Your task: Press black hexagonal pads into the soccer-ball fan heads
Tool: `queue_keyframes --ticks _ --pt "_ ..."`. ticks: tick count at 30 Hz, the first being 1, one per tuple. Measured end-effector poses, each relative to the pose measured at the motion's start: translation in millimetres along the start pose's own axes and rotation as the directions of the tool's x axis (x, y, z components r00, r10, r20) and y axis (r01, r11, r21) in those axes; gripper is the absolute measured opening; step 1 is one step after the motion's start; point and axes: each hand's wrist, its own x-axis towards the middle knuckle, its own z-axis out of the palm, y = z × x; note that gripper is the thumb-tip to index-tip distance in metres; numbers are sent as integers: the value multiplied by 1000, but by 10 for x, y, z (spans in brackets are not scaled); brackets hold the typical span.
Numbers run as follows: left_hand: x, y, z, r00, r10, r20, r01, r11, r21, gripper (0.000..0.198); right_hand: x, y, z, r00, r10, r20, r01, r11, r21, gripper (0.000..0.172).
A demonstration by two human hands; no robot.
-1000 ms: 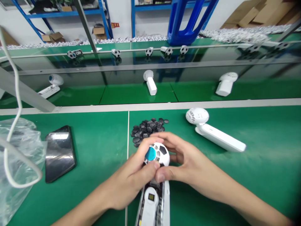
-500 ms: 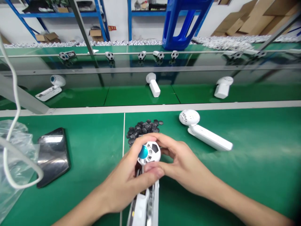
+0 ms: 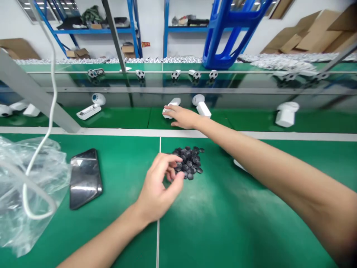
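My right hand (image 3: pixel 184 116) reaches out over the green belt beyond the bench. Its fingers are stretched over and beside a white handheld fan (image 3: pixel 175 102) that lies on the belt and is partly covered by them. Close to that fan lies another white fan (image 3: pixel 203 108). My left hand (image 3: pixel 158 186) hovers above the bench with curved fingers, thumb apart from fingertips, nothing between them. Just beyond it sits a pile of small black discs (image 3: pixel 191 162), partly hidden by its fingers. A white fan (image 3: pixel 240 164) on the bench is mostly covered by my right forearm.
A black glossy tray-like piece (image 3: pixel 85 178) and clear plastic bag (image 3: pixel 36 186) lie at left, with a white cable (image 3: pixel 52 93) hanging there. More fans, such as an opened one (image 3: pixel 90 108), lie along the belt. A blue stool (image 3: pixel 223 56) stands on the far table.
The football-patterned fan that both hands held over the bench has left them. My right hand moved forward to the belt, where a fan now lies under it. My left hand stayed near the discs.
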Motion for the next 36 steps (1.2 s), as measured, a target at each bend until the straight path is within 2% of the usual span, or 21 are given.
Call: queue_keyframes --ticks 2,4,6,8,10,13,15,18,21,22,23,24,25,26,27,28,29,30,32,33,36 --pt "-3 2 22 997 57 47 -58 998 29 19 -5 158 116 993 115 -12 -115 993 -7 35" --pt "3 28 32 992 106 73 -110 993 47 16 -85 327 103 952 296 -81 -299 954 -18 42" --pt "11 58 32 987 138 78 -143 988 62 15 -208 496 23 856 499 -135 -505 863 -12 46" --pt "15 72 22 985 158 73 -164 983 81 16 -351 627 -73 746 652 -137 -656 754 18 44" --pt "20 66 2 983 171 60 -177 978 107 16 -495 681 -179 660 742 -119 -739 670 75 41" --pt "41 37 -31 985 173 12 -173 970 169 23 -707 555 -411 609 788 -91 -760 612 220 38" --pt "58 21 -45 984 175 -36 -163 962 220 40 -867 317 -614 626 779 -51 -719 601 349 34" --pt "70 4 -56 966 250 -69 -200 887 416 70 -1161 -231 -868 713 694 101 -603 533 594 32" --pt "60 -11 -81 930 367 -33 -272 745 610 88 -1476 -841 -889 805 490 335 -522 319 791 40" --pt "58 -15 -96 925 377 -45 -274 744 609 85 -1569 -1006 -838 822 413 393 -513 234 826 46" --pt "58 -13 -113 930 359 -82 -251 781 572 77 -1652 -1132 -767 837 325 441 -498 117 859 52" --pt "62 -6 -130 941 313 -131 -206 835 510 66 -1723 -1213 -683 854 269 445 -475 59 878 61" --pt "69 10 -142 952 248 -179 -147 884 443 55 -1784 -1245 -590 877 258 405 -439 90 894 68" --pt "77 36 -146 965 159 -209 -75 929 362 44 -1834 -1231 -495 899 284 333 -397 207 894 71" --pt "87 70 -142 977 42 -207 12 967 256 35 -1876 -1178 -401 915 327 235 -356 384 852 69" --pt "94 111 -128 981 -94 -169 116 986 121 31 -1911 -1097 -311 924 360 128 -325 561 761 62" --pt "99 157 -107 968 -233 -98 231 972 -37 32 -1943 -999 -229 925 377 36 -309 697 647 50" --pt "100 203 -82 934 -357 -1 349 915 -204 35 -1971 -898 -157 924 381 -21 -308 779 546 39" --pt "93 279 -35 839 -514 179 533 713 -455 42 -2019 -726 -44 930 365 -50 -307 842 444 23" --pt "87 303 -18 810 -545 216 570 645 -509 44 -2039 -668 -2 938 342 -54 -292 865 408 20" --pt "68 306 -6 793 -565 227 587 611 -531 45 -2073 -605 84 963 260 -69 -223 916 333 20"
